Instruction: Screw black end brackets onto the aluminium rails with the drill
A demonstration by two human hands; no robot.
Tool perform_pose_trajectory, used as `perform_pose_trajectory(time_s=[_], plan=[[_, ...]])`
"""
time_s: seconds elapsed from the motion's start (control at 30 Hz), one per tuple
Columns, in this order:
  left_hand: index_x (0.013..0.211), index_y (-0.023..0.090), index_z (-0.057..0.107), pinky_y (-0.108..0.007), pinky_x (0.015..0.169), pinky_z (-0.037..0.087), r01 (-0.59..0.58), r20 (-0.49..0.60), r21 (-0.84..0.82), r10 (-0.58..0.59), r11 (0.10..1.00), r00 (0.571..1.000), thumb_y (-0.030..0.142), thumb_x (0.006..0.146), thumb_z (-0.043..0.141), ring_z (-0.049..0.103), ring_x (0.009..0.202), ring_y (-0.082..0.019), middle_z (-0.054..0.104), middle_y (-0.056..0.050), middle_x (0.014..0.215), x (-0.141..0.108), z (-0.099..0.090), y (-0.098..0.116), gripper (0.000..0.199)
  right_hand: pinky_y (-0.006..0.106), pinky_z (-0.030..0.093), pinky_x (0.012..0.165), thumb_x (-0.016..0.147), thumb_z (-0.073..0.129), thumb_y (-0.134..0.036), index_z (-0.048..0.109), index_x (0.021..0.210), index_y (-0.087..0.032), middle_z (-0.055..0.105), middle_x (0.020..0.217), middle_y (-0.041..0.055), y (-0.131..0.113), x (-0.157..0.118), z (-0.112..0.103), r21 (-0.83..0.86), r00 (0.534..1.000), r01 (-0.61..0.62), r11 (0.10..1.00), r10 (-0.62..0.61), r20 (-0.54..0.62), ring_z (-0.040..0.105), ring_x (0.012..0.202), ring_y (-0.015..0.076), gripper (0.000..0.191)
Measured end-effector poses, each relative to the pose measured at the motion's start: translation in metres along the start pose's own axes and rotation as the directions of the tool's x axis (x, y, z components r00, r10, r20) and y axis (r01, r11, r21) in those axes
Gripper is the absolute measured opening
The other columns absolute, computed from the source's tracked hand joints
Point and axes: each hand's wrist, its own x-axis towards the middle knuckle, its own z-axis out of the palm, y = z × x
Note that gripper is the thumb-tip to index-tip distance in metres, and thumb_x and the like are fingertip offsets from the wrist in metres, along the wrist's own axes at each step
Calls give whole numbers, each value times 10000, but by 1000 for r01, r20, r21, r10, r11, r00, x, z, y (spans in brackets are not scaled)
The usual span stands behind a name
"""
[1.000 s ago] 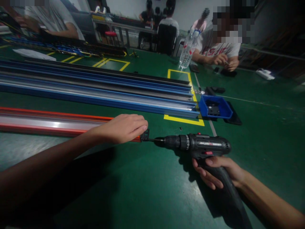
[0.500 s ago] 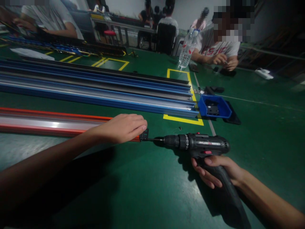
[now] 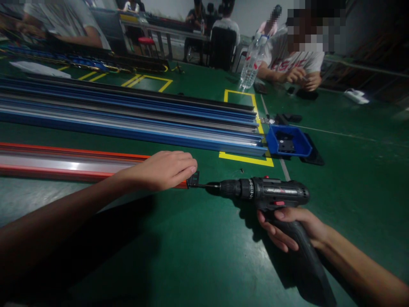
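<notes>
My right hand [image 3: 284, 226] is wrapped round the grip of a black cordless drill [image 3: 277, 192], which lies level and points left. Its long bit [image 3: 204, 186] reaches a small black end bracket [image 3: 193, 179] at the right end of a red and silver metal profile [image 3: 70, 163]. Over that same end my left hand [image 3: 164, 169] is closed on the profile, its thumb beside the bracket. The palm hides part of the profile. Whether the bit's tip sits in a screw is too small to tell.
Several blue and black profiles [image 3: 159, 123] lie behind the red one. A blue bin [image 3: 303, 149] holds black parts, right of them. Clear plastic bottles [image 3: 251, 68] stand farther back. A co-worker's hands [image 3: 302, 79] are across the green table [image 3: 204, 247]; another person sits at far left.
Both hands, the drill and the red profile keep almost the same places. The view has shifted very slightly. The co-worker's hands across the table have moved a little.
</notes>
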Motion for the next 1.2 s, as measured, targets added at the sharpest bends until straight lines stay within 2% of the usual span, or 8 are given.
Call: perform_pose_trajectory(time_s=[0.77, 1.2], plan=[[1050, 214, 660, -343, 849, 415, -12, -33, -23, 11, 1000, 999, 411, 1054, 286, 598, 962, -215, 659, -58, 1029, 0, 1, -1, 423, 200, 572, 553, 930, 609, -268, 715, 1072, -60, 691, 791, 41, 0, 1, 2, -2, 1000, 0, 1000, 0, -8, 531, 415, 33, 273], [1055, 223, 649, -336, 840, 405, -6, -24, -10, 6, 1000, 1000, 415, 1058, 274, 595, 968, -211, 655, -50, 1042, 0, 2, -2, 422, 205, 585, 544, 919, 629, -264, 717, 1055, -49, 683, 756, 37, 0, 1, 2, 21, 999, -18, 1000, 18, -30, 552, 406, 43, 270]])
